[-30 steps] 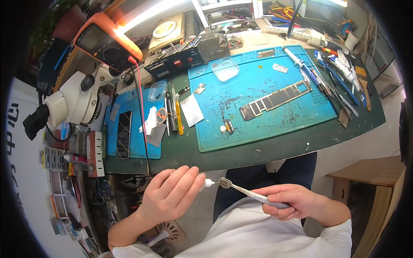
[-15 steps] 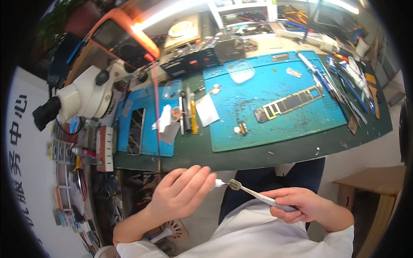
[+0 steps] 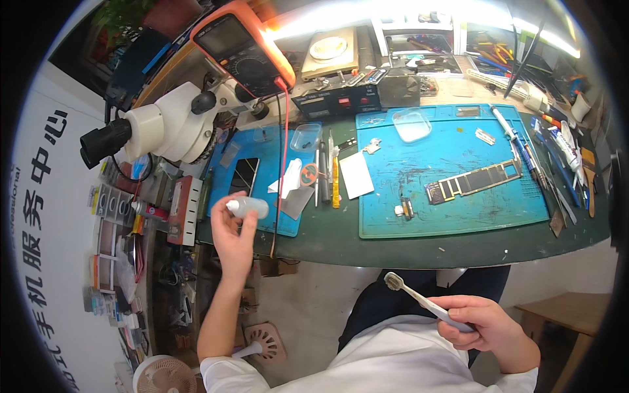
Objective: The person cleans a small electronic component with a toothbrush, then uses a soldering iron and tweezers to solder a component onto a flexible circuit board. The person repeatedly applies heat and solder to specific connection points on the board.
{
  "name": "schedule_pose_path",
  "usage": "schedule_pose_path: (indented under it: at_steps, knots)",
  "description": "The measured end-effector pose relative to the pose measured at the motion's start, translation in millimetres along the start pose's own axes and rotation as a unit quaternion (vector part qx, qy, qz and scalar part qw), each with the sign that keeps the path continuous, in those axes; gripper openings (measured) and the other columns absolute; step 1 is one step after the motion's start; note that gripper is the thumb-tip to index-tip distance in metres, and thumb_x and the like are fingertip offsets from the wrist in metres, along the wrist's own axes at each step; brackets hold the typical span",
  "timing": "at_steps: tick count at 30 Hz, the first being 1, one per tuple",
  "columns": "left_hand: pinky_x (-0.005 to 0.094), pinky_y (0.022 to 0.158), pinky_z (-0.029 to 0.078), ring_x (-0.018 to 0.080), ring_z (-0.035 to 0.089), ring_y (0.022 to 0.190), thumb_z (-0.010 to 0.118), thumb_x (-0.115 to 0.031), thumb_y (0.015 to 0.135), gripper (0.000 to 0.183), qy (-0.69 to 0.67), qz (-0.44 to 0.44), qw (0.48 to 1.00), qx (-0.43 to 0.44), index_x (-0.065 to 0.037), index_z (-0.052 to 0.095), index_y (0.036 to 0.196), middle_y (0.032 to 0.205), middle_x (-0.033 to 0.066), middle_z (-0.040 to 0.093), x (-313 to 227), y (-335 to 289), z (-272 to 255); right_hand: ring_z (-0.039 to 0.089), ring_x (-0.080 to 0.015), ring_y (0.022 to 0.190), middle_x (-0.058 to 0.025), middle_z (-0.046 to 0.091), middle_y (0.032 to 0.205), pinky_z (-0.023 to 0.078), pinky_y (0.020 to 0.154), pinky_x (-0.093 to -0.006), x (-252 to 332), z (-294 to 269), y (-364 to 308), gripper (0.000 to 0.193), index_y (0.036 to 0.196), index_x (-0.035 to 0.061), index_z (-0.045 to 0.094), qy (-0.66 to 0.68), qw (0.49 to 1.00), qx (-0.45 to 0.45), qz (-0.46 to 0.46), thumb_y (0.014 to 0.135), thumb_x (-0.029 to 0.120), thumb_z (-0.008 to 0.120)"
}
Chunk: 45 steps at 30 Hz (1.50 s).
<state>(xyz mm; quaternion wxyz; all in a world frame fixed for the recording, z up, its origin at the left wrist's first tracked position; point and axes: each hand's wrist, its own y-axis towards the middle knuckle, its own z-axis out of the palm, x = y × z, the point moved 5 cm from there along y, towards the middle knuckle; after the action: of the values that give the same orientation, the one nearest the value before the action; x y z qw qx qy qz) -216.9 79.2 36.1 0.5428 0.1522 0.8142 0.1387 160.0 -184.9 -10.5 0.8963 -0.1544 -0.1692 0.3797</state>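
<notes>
– Moved well to the left since the earlier frame, going by the head view, along with the left hand [image 3: 234, 229]?

– Yes, with the small bottle [image 3: 254, 207] in it. Away from the bristles [image 3: 394, 281] now, over the left blue mat [image 3: 288, 227], near the dark phone [image 3: 246, 171]. Hard to tell whether touching either.

– And that hand's grip?

– Curled round the translucent bottle, between fingers and thumb, with the white top to the left. Lengthwise across the view.

– And for the right hand [image 3: 483, 321]?

– Narrow, holding the toothbrush [image 3: 426, 302] by the handle. Just short of the worktop [image 3: 419, 252], above the lap.

– Aligned how, along the long axis?

– Slanting from the grip forward and to the left, with the bristles at the far tip.

– And from there to the circuit board [image 3: 475, 182]?

– Forward and to the right, past the worktop's near edge. Flat on the larger blue mat [image 3: 458, 219], lengthwise from near left to far right. So across the line of the brush, not along it, and well apart.

– Nearer to which hand?

– To the right one, plainly. For the left, farther off, beyond the yellow tool [image 3: 336, 183] and the white card [image 3: 357, 175].
</notes>
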Motion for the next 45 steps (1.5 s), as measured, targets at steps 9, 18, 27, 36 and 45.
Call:
schedule_pose_path:
  at_steps: [9,18,27,36,45]
  knots:
    - [0.041,0.108,0.051,0.0276,0.058,0.131,0.075,-0.007,0.1,0.071,0.207,0.019,0.978,-0.037,-0.001,0.041,0.161,0.146,0.0182,0.056,31.3,7.9,-3.9,0.059,-0.0092,0.068,-0.0053,0.072,0.092,0.048,0.061,-0.0269,51.7,18.4,-28.8,0.047,0.155,0.0028,0.053,-0.546,0.747,-0.236,-0.297,0.108,0.002,0.056]
    - [0.0444,0.098,0.047,0.0303,0.06,0.116,0.078,-0.041,0.096,0.053,0.228,0.28,0.901,0.24,-0.007,0.071,0.136,0.139,0.0123,0.064,-79.1,-56.1,129.9,0.07,-0.0264,0.072,-0.01,0.072,0.093,0.056,0.06,-0.0357,94.3,42.0,-22.2,0.039,0.129,0.0052,0.075,-0.769,0.373,-0.329,-0.4,0.091,-0.003,0.075]
    - [0.0453,0.096,0.043,0.029,0.057,0.117,0.062,-0.06,0.1,0.064,0.273,0.315,0.85,0.324,-0.01,0.071,0.139,0.149,0.0122,0.06,-79.3,-47.1,180.0,0.072,-0.022,0.071,-0.0063,0.075,0.092,0.056,0.057,-0.0322,116.8,37.1,-17.1,0.047,0.125,0.0081,0.079,-0.801,0.353,-0.271,-0.4,0.079,-0.005,0.079]
    - [0.0417,0.097,0.041,0.0228,0.055,0.117,0.069,-0.054,0.098,0.058,0.289,0.3,0.845,0.337,-0.011,0.073,0.137,0.148,0.0045,0.065,-80.8,-45.3,180.8,0.066,-0.0158,0.064,-0.0031,0.07,0.085,0.051,0.051,-0.0295,127.8,48.3,-0.2,0.047,0.122,0.0071,0.081,-0.844,0.363,-0.212,-0.335,0.076,-0.002,0.079]
    - [0.0437,0.095,0.042,0.0255,0.056,0.114,0.064,-0.055,0.102,0.057,0.286,0.308,0.842,0.337,-0.009,0.075,0.133,0.146,0.0086,0.067,-80.0,-45.5,181.8,0.066,-0.0156,0.06,-0.0018,0.071,0.083,0.05,0.048,-0.0289,136.7,59.1,-8.2,0.048,0.117,0.0075,0.083,-0.849,0.374,-0.212,-0.308,0.07,-0.002,0.077]
